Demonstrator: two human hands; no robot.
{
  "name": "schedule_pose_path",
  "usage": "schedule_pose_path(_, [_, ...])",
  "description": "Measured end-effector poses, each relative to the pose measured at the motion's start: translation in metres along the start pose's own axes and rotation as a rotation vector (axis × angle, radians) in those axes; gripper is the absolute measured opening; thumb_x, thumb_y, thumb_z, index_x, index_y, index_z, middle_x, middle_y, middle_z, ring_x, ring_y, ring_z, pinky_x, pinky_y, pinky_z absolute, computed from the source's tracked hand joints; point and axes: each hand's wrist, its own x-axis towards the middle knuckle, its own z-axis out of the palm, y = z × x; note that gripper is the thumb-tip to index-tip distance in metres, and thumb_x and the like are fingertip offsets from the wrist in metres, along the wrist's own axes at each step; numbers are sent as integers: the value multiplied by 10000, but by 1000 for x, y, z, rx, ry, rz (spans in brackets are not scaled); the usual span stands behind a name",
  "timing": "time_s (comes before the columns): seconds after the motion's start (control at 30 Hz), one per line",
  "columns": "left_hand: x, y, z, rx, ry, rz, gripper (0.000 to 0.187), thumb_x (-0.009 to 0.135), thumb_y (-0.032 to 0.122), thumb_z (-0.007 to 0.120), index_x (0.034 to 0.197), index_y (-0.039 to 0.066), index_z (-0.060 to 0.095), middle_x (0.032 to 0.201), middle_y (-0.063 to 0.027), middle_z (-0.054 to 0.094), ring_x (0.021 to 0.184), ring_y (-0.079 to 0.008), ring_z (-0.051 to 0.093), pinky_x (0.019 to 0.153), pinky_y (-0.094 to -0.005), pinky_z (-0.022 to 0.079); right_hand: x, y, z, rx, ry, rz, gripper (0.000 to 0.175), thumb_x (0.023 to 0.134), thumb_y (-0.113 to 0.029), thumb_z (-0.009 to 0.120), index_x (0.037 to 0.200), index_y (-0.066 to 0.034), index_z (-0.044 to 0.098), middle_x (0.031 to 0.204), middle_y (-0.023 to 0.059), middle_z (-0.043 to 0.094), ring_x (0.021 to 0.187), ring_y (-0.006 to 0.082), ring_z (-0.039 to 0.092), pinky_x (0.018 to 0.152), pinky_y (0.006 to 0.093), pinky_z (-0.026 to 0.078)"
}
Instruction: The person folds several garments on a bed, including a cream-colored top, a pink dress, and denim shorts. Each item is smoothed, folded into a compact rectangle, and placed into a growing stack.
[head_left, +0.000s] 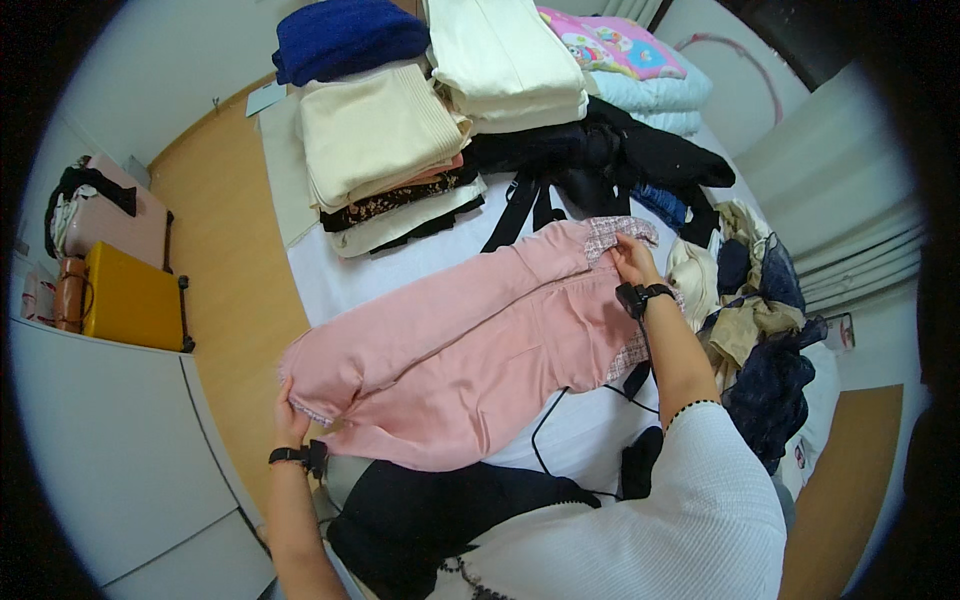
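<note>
A pink satin-like garment (450, 337) with tweed-patterned trim stretches across the bed (352, 285) in front of me, its lining side facing up. My left hand (291, 416) grips its left end near the bed's edge. At the far right end, my right hand (634, 259) holds the tweed-trimmed part, with the thumb on top of the cloth. Parts of the fingers of both hands are hidden by the fabric. Each wrist wears a black strap with a small device, and a thin black cable runs from the right one.
Beyond the garment stand folded stacks with a cream knit (382, 135), white cloth (510, 60) and a navy textile (349, 41). Black clothes (600, 154) lie behind it; a loose heap (750, 322) is at right. A yellow suitcase (135, 296) stands at left.
</note>
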Motion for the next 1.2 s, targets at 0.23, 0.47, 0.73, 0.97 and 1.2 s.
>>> schedule_pose_path(0.23, [25,1,14,52,-63,70,463,1088,298,496,1450,10,499,1493,-116,536,1383,-243,488,1194,-412,370,30,-10,-31,123,3,-92,53,957,-11,625,1002,-9,652,1006,93,672,980,221,623,1004,341,491])
schedule_pose_path(0.47, [31,-2,0,705,39,-165,511,1025,477,581,1377,106,570,1322,-67,651,1133,-219,642,1051,-403,480,43,-11,-60,-161,24,-16,43,973,-63,637,1002,-34,649,981,60,674,963,199,629,919,303,518])
schedule_pose_path(0.73, [9,-10,-5,448,-101,-439,384,990,357,679,1295,140,592,1103,-51,725,953,-151,693,861,-377,540,-8,-28,-30,-395,157,-154,187,946,-149,661,1094,-35,645,961,68,660,798,175,637,690,269,571])
schedule_pose_path(0.97, [10,-6,4,1109,195,-292,619,877,321,798,1381,87,527,1163,-66,644,1082,-199,598,954,-348,498,-115,5,-13,-1265,-32,-734,388,912,-96,685,1292,-63,613,1191,74,639,1063,214,607,857,318,522])
schedule_pose_path(1.2, [-85,47,72,1542,-575,85,659,739,246,863,1331,100,612,1284,-62,659,1213,-239,595,1009,-389,484,-251,-16,-11,-1911,-689,-504,746,689,-233,728,1417,-194,568,1508,112,469,1433,358,363,1192,523,208])
